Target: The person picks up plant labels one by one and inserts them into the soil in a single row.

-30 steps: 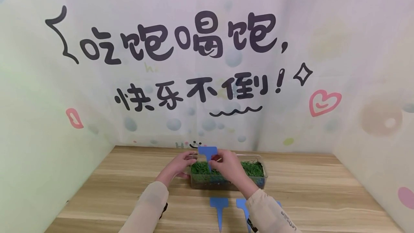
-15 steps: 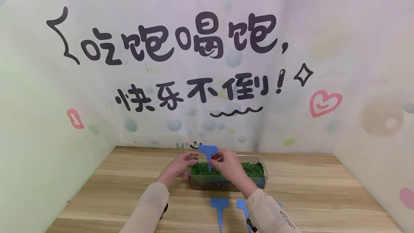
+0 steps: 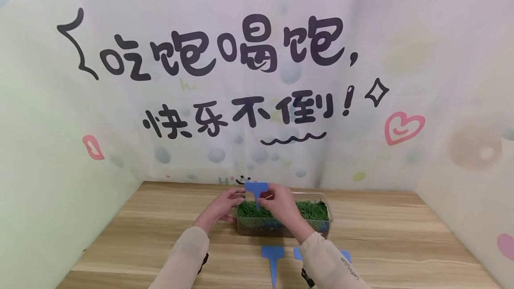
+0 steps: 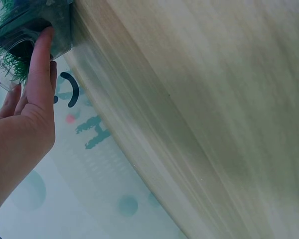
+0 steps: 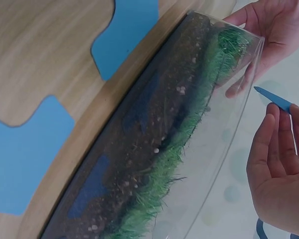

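Observation:
A clear rectangular planter box [image 3: 289,231] with dark soil and green grass [image 3: 313,210] stands on the table. My left hand [image 3: 220,206] holds its left end, fingers spread around the end wall; one finger [image 4: 40,69] lies straight along that wall in the left wrist view. Between thumb and fingers my right hand [image 3: 281,204] pinches the stem of a blue T-shaped plant label [image 3: 256,187]. The label is upright over the left part of the grass. Its pointed tip shows above the box rim in the right wrist view.
On the wooden table [image 3: 160,235], in front of the box, lies a blue plant label [image 3: 273,260], with more labels [image 3: 345,255] partly hidden by my right sleeve [image 3: 329,258]. Behind the table hangs a printed backdrop [image 3: 241,155]; side walls close in left and right.
My right hand has shifted slightly left with the plant label, whose tip sits a little higher over the grass. The left hand and the box stay in place.

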Demonstrator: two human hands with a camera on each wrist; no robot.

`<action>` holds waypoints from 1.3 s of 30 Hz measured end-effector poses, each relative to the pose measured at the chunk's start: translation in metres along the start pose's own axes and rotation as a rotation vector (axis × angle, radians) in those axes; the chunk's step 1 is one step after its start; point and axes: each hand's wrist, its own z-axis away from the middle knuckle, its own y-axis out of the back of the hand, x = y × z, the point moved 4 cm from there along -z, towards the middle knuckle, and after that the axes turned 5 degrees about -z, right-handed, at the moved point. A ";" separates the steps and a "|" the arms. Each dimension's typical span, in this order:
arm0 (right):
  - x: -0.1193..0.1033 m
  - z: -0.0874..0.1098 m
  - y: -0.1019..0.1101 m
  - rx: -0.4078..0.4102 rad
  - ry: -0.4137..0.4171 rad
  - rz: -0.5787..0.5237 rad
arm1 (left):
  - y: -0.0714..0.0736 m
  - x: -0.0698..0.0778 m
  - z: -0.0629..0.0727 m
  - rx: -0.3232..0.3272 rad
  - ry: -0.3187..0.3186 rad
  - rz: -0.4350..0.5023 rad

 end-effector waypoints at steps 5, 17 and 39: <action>0.002 -0.002 -0.004 0.008 0.011 -0.045 | 0.000 0.000 -0.001 0.007 0.007 -0.001; 0.007 -0.005 -0.010 0.054 0.049 -0.039 | -0.001 -0.003 -0.002 0.010 -0.006 -0.004; 0.013 -0.016 -0.023 0.069 0.033 -0.049 | 0.000 -0.002 -0.001 0.034 0.017 0.024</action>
